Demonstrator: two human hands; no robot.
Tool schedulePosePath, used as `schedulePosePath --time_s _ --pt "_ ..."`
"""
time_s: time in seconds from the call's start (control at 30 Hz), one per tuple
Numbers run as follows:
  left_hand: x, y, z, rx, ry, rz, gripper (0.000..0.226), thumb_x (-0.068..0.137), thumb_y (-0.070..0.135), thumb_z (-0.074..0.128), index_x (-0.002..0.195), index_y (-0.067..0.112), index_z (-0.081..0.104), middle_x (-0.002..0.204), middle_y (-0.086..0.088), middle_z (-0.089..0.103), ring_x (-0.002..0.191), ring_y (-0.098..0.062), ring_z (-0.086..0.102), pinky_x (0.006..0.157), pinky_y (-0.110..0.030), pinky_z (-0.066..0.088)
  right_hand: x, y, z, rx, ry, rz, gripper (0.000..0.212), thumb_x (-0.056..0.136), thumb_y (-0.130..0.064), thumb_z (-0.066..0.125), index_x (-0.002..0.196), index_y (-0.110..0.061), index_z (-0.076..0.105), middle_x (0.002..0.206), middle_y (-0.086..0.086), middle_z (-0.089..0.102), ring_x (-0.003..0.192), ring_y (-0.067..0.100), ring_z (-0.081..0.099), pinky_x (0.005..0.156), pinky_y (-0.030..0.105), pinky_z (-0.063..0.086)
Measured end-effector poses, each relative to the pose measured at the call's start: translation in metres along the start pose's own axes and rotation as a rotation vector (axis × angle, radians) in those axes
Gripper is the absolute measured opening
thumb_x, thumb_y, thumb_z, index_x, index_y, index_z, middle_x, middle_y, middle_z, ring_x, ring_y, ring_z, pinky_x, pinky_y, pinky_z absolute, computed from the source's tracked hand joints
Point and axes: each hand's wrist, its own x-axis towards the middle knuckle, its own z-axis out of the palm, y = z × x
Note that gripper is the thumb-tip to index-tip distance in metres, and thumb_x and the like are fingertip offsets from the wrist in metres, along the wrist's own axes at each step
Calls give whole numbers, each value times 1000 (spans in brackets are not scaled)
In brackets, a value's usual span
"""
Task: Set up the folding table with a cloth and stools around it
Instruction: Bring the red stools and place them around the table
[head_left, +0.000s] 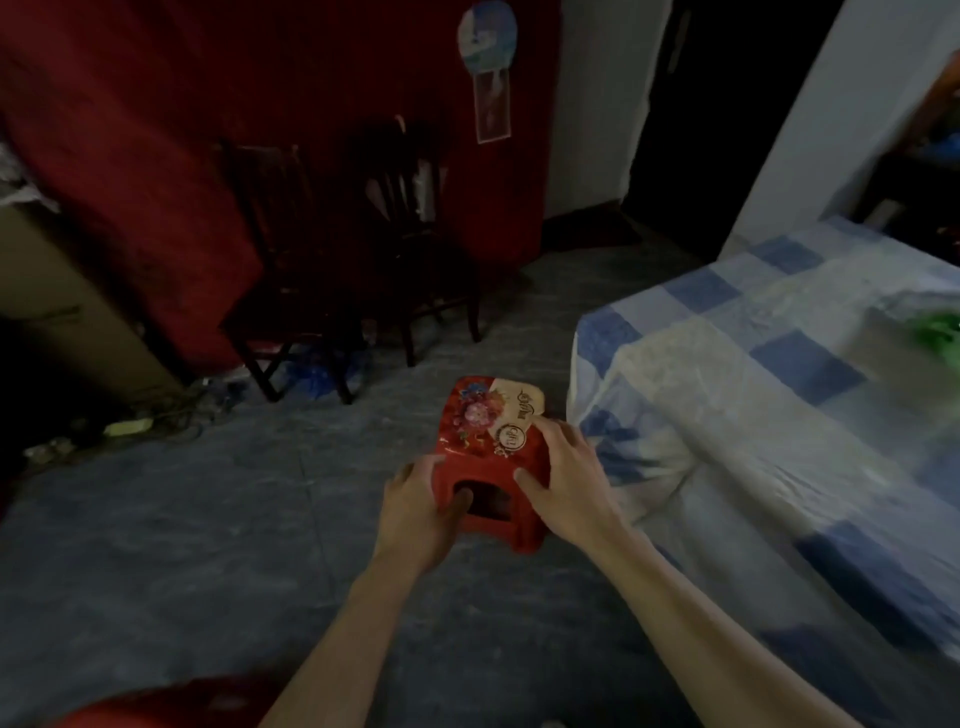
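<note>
Head view: placing a stool at the table corner.
You hold the small red plastic stool (491, 447) w/ flower-print top just beside the draped blue-and-white checked cloth (753, 374) on the folding table. Left hand (421, 512) hooks fingers into the side slot; right hand (563, 478) clamps the top edge. Set it level on the grey floor (208, 519), legs off the hem, then release.

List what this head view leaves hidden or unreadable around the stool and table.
Table legs: head view, covered by the hanging checked cloth.
Near-left leg of the red stool: behind the left hand; the right hand covers a top corner.
Stool's label text: blurred, too small.
The green thing on the cloth: blurred, cut by the right edge.
The red shape, bottom left: cut by the bottom edge.
</note>
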Motion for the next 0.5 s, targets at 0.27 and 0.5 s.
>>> schedulePosePath --time_s 0.27,0.5 --pt "73 -5 24 -3 65 -184 54 83 36 70 130 12 55 127 -11 57 117 -31 53 99 -39 43 112 25 10 -94 -161 -73 77 89 -38 65 150 -33 19 156 4 30 141 27 33 111 52 38" --pt "190 -24 67 -85 74 -262 46 81 28 67 120 5 61 118 -14 63 111 -35 57 96 -43 44 231 49 53 -264 -285 -126 77 91 -40 61 153 -30 18 159 2 24 145 25 24 115 51 30"
